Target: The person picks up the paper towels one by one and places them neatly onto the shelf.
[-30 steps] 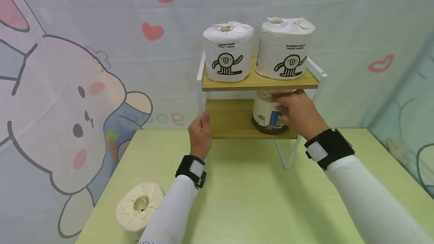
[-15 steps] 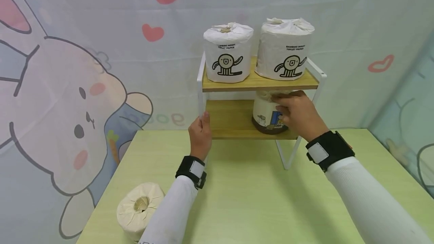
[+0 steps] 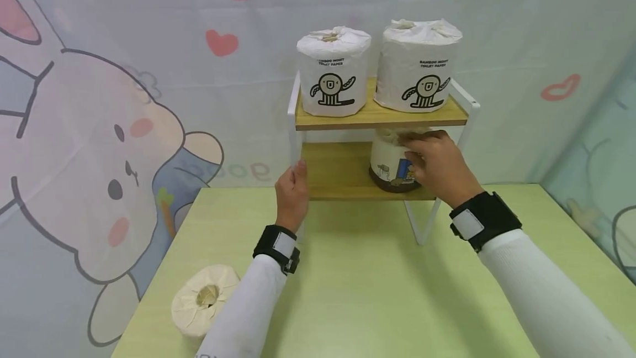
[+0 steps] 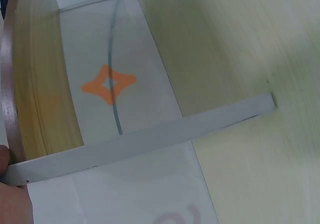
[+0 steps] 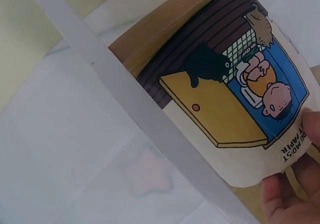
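Note:
A cartoon-printed toilet paper roll (image 3: 385,159) with a dark brown base stands upright at the right of the lower wooden shelf (image 3: 333,167). My right hand (image 3: 439,167) pinches its upper right part, thumb in front and fingers over the top. The right wrist view shows the thumb and fingertips at the printed wrapper (image 5: 240,104) beside the white side frame (image 5: 150,129). At the rack's left side my left hand (image 3: 292,195) grips the white upright. In the left wrist view that frame bar (image 4: 150,136) runs out from the fingers (image 4: 15,204).
Two white-wrapped toilet paper rolls stand on the upper shelf (image 3: 382,117), one left (image 3: 333,73) and one right (image 3: 417,68). A cream-wrapped roll (image 3: 203,300) stands on the pale table (image 3: 348,303) at the front left, partly behind the left forearm. A printed curtain hangs behind.
The head view has tilted a little, so the scene sits slightly higher. Both hands keep their holds, and the rolls stay where they were.

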Tool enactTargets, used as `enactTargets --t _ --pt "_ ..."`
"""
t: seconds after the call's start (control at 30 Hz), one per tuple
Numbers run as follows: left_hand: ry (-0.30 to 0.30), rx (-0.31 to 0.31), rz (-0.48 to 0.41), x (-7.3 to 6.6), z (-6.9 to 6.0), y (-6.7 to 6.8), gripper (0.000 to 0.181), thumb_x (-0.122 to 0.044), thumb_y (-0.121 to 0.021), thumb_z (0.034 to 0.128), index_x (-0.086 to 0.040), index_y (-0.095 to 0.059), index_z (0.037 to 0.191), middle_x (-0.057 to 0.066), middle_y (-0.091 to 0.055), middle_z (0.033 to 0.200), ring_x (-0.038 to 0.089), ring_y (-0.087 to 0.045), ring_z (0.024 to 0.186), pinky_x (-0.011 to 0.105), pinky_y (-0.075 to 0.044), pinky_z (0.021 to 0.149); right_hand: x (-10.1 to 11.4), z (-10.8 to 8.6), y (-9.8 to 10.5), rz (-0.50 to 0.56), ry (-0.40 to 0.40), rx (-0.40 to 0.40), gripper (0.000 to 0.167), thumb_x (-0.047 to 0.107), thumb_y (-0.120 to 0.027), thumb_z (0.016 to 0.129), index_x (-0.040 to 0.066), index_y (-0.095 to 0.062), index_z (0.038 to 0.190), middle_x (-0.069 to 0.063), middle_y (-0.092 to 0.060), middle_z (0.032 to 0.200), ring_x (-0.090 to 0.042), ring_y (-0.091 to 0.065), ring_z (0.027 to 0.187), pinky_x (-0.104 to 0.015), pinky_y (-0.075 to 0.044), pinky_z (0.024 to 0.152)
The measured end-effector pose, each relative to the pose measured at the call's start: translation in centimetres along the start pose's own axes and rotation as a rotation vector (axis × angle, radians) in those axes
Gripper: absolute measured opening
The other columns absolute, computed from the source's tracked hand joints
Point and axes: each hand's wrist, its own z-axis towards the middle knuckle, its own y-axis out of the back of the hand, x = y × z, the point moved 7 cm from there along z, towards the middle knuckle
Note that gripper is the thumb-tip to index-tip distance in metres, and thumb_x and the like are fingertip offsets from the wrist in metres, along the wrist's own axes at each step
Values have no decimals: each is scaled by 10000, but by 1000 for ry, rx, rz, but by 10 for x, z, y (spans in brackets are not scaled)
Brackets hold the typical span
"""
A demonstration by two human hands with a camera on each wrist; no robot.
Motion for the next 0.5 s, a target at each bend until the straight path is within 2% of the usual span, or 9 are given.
enactTargets --t 0.17,0.33,0.5 --pt "64 43 -37 1 -1 -2 475 -379 -452 1092 -123 -354 703 -27 -271 634 133 -293 559 293 -253 545 0 -3 2 9 -7 -30 300 -114 -734 831 -31 -736 1119 -195 -705 1151 -423 -635 1036 -547 -432 967" --pt "90 104 -21 -3 -3 -6 452 -414 -434 1091 -125 -406 744 -29 -349 650 130 -351 577 295 -300 556 -3 -11 9 34 -38 -102 271 -108 -766 809 -50 -736 1072 -213 -699 1109 -428 -608 1032 -556 -457 909" --pt "113 103 16 -9 -3 6 448 -425 -430 1089 -112 -454 770 -6 -432 678 156 -417 600 309 -348 577 2 -12 3 77 -22 -146 245 -104 -767 818 -68 -729 1057 -219 -684 1114 -418 -604 1049 -533 -472 903"
